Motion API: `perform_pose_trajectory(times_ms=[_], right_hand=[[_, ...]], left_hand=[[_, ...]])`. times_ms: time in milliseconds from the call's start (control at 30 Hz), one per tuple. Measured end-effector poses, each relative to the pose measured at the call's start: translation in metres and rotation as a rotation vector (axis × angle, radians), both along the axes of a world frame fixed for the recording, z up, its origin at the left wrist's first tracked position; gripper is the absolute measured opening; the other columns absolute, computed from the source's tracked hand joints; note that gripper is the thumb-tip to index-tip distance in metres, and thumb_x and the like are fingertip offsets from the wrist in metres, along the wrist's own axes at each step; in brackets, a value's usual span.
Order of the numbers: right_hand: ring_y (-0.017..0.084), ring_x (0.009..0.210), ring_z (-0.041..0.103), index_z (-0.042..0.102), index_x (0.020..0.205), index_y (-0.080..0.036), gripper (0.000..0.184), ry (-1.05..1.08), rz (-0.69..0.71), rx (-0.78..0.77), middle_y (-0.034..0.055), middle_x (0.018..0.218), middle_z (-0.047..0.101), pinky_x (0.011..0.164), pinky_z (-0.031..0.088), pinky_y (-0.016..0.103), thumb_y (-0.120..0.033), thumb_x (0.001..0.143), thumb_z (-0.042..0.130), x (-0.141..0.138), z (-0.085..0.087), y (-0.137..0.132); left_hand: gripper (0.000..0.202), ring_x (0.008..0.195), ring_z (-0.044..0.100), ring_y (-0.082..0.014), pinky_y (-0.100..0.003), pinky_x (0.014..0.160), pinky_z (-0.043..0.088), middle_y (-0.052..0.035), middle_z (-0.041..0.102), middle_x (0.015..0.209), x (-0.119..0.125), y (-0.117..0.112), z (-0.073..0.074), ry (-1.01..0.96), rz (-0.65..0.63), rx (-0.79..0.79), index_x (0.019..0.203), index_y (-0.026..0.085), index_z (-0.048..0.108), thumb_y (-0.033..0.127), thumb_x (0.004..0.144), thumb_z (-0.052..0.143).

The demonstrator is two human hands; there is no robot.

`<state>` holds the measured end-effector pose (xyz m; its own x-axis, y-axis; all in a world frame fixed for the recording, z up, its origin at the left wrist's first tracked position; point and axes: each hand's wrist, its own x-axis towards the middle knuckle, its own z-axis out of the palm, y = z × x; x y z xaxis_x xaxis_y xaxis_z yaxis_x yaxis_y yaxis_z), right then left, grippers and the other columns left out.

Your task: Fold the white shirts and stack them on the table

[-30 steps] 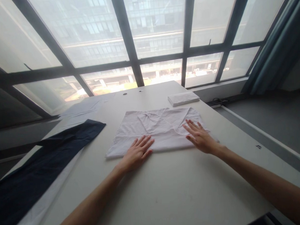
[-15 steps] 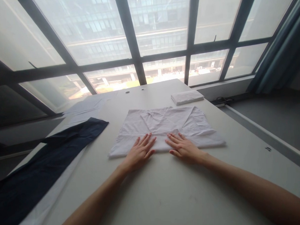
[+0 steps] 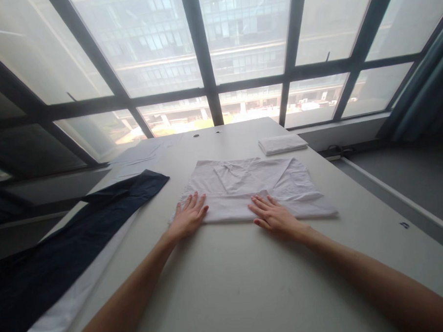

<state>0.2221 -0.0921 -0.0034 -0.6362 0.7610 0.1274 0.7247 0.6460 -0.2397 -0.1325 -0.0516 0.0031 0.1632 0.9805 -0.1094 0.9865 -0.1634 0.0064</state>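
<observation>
A white cloth (image 3: 251, 177), perhaps a garment, lies spread on the white table (image 3: 226, 273) with its near edge folded over in a band. Creases run across its far half. My left hand (image 3: 189, 216) rests flat on the left end of the folded band, fingers stretched out. On the same band, right of the middle, my right hand (image 3: 273, 215) lies flat with fingers spread. Neither hand grips the cloth.
A folded white cloth (image 3: 282, 144) sits at the table's far right. Along the left lie dark navy fabric (image 3: 85, 240) and white fabric (image 3: 62, 305) beneath it. More pale fabric (image 3: 144, 157) lies far left. Windows (image 3: 248, 37) stand behind the table.
My left hand has slid left along the folded band toward the cloth's left end. My right hand stays in about the same place. The view has shifted slightly.
</observation>
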Motion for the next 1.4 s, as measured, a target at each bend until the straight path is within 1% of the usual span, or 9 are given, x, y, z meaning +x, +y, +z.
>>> perform_pose_trajectory(times_ms=[100, 200, 267, 367, 433, 533, 700, 1033, 1400], right_hand=[[0.025, 0.154, 0.019, 0.039, 0.156, -0.019, 0.061, -0.001, 0.005, -0.004, 0.013, 0.165, 0.025, 0.126, 0.014, 0.052, -0.052, 0.106, 0.028, 0.001, 0.001, 0.0], [0.025, 0.154, 0.018, 0.039, 0.156, -0.02, 0.061, 0.007, 0.012, -0.004, 0.0121, 0.165, 0.025, 0.126, 0.014, 0.052, -0.053, 0.106, 0.028, 0.001, 0.001, 0.0], [0.025, 0.154, 0.018, 0.039, 0.156, -0.02, 0.061, 0.016, 0.013, -0.003, 0.0123, 0.165, 0.025, 0.126, 0.014, 0.052, -0.053, 0.106, 0.028, 0.001, 0.0, 0.0], [0.025, 0.155, 0.017, 0.039, 0.156, -0.019, 0.062, 0.023, 0.021, -0.006, 0.013, 0.165, 0.024, 0.126, 0.013, 0.052, -0.054, 0.106, 0.029, 0.001, -0.002, 0.001], [0.025, 0.155, 0.017, 0.038, 0.157, -0.019, 0.062, 0.02, 0.025, -0.008, 0.0135, 0.165, 0.023, 0.125, 0.013, 0.052, -0.054, 0.106, 0.03, 0.001, -0.003, 0.001], [0.026, 0.155, 0.017, 0.037, 0.157, -0.02, 0.062, 0.023, 0.021, -0.004, 0.0135, 0.165, 0.022, 0.125, 0.013, 0.053, -0.053, 0.105, 0.031, 0.002, -0.005, 0.002], [0.026, 0.154, 0.018, 0.037, 0.157, -0.021, 0.061, 0.027, 0.019, -0.007, 0.0128, 0.165, 0.023, 0.125, 0.014, 0.052, -0.052, 0.105, 0.032, 0.001, -0.005, 0.002], [0.026, 0.154, 0.018, 0.038, 0.157, -0.021, 0.06, 0.018, 0.023, -0.01, 0.0134, 0.165, 0.024, 0.125, 0.014, 0.053, -0.052, 0.106, 0.032, 0.002, -0.004, 0.002], [0.025, 0.153, 0.026, 0.049, 0.15, -0.026, 0.052, 0.063, 0.074, -0.07, 0.0094, 0.162, 0.036, 0.124, 0.019, 0.053, -0.048, 0.107, 0.032, 0.013, 0.01, -0.002]], left_hand=[[0.069, 0.155, 0.01, -0.0337, -0.071, 0.116, 0.016, -0.0141, 0.008, 0.168, -0.008, 0.005, -0.003, 0.026, 0.129, 0.03, 0.163, 0.018, 0.018, 0.055, 0.105, 0.015], [0.07, 0.154, 0.016, -0.0357, -0.075, 0.115, 0.013, -0.016, 0.02, 0.166, -0.007, 0.003, -0.001, 0.033, 0.127, 0.129, 0.161, 0.015, 0.024, 0.055, 0.104, 0.017], [0.069, 0.154, 0.019, -0.0351, -0.072, 0.117, 0.012, -0.0167, 0.026, 0.165, 0.0, -0.001, 0.005, 0.022, 0.048, 0.247, 0.161, 0.014, 0.027, 0.055, 0.105, 0.02], [0.066, 0.155, 0.018, -0.0288, -0.058, 0.123, 0.016, -0.013, 0.027, 0.165, 0.021, -0.01, 0.013, -0.056, -0.181, 0.347, 0.16, 0.017, 0.029, 0.053, 0.106, 0.023], [0.064, 0.155, 0.016, -0.0254, -0.052, 0.124, 0.018, -0.0084, 0.026, 0.166, 0.035, -0.015, 0.013, -0.106, -0.327, 0.296, 0.161, 0.022, 0.027, 0.054, 0.106, 0.024], [0.062, 0.156, 0.015, -0.0259, -0.054, 0.123, 0.018, -0.0043, 0.023, 0.167, 0.049, -0.017, 0.006, -0.116, -0.427, 0.156, 0.161, 0.029, 0.028, 0.057, 0.106, 0.025], [0.059, 0.155, 0.016, -0.0268, -0.055, 0.123, 0.018, -0.0029, 0.021, 0.168, 0.049, -0.015, -0.003, -0.099, -0.418, 0.11, 0.16, 0.033, 0.029, 0.057, 0.106, 0.026], [0.06, 0.156, 0.014, -0.0279, -0.056, 0.123, 0.016, -0.0026, 0.018, 0.168, 0.049, -0.015, -0.002, -0.096, -0.407, 0.081, 0.16, 0.033, 0.028, 0.059, 0.106, 0.022], [0.072, 0.155, 0.009, -0.036, -0.062, 0.12, 0.018, -0.0153, 0.012, 0.168, 0.061, -0.045, 0.007, -0.036, -0.401, 0.001, 0.163, 0.024, 0.018, 0.064, 0.103, 0.024]])
